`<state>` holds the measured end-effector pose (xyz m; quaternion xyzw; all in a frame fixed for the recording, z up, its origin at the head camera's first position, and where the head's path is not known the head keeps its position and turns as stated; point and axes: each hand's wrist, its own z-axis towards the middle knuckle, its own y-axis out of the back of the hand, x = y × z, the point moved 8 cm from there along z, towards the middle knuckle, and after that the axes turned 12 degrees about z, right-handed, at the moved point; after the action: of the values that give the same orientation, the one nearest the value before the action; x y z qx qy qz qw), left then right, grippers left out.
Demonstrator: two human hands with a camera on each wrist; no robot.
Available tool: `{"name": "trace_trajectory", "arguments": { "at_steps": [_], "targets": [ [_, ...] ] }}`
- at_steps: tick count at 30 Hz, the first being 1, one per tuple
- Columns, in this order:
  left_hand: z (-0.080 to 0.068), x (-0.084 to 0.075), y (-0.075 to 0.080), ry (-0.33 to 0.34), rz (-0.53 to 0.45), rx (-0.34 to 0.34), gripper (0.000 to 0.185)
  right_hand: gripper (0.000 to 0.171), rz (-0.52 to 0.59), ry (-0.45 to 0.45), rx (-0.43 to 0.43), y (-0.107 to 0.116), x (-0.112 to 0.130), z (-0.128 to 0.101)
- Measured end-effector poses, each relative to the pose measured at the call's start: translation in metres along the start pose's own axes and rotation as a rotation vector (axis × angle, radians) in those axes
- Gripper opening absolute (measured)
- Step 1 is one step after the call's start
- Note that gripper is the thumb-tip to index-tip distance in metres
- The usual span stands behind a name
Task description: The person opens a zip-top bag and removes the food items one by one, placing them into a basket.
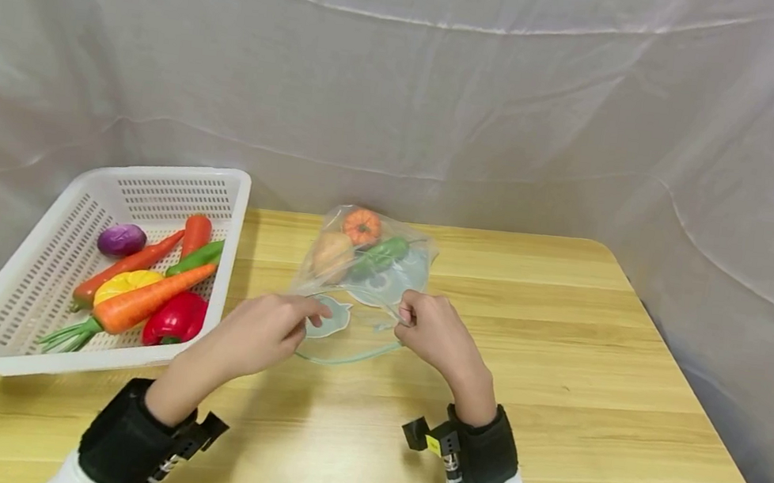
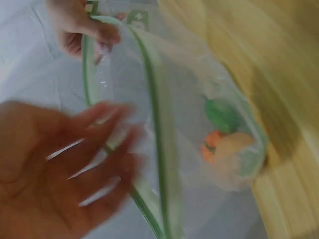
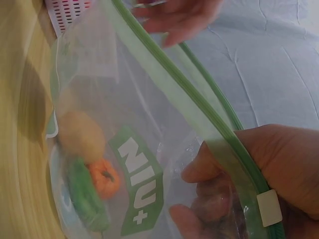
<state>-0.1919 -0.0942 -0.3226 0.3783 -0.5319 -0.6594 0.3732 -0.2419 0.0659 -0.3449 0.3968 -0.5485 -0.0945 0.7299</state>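
The bag (image 1: 360, 286) lies mid-table on a wooden table (image 1: 557, 388) backed by white cloth (image 1: 519, 89). It is clear with a green zip rim and holds a small pumpkin (image 1: 362, 227), a potato (image 1: 332, 255) and something green. The right hand (image 1: 436, 328) pinches its rim; the left hand (image 1: 269, 332) seems open-fingered at the mouth, though blurred. A white basket (image 1: 16, 287) stands left; the table's right side is bare.

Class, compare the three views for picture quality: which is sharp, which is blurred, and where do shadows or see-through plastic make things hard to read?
Head view: evenly lit and sharp, with soft shadows under the hands on the table. Left wrist view: the left hand is smeared by motion blur and the bag looks soft. Right wrist view: sharper, the right hand shows clearly, but the vegetables look hazy through the plastic.
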Motion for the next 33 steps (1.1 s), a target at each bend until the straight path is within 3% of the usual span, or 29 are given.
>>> {"name": "trace_trajectory", "arguments": {
  "at_steps": [3, 6, 14, 16, 23, 33],
  "targets": [
    [0.008, -0.008, -0.017, -0.056, -0.003, 0.184, 0.043, 0.026, -0.001, -0.001, -0.001, 0.000, 0.000, 0.000],
    [0.015, -0.013, -0.029, -0.088, -0.020, 0.278, 0.045, 0.026, -0.005, 0.000, -0.004, -0.001, 0.000, -0.001],
    [0.040, -0.016, -0.037, -0.067, -0.042, 0.301, 0.048, 0.026, -0.006, 0.012, 0.001, -0.005, 0.000, -0.001],
    [0.046, -0.014, -0.041, -0.054, -0.037, 0.340, 0.050, 0.026, -0.004, 0.010, 0.010, -0.006, 0.000, -0.001],
    [0.057, -0.008, -0.062, 0.041, -0.109, 0.572, 0.062, 0.032, -0.022, -0.005, 0.074, -0.014, 0.003, 0.000],
    [0.072, -0.004, -0.074, 0.107, -0.111, 0.667, 0.070, 0.034, -0.078, -0.001, 0.130, -0.024, 0.008, 0.000]
  ]
}}
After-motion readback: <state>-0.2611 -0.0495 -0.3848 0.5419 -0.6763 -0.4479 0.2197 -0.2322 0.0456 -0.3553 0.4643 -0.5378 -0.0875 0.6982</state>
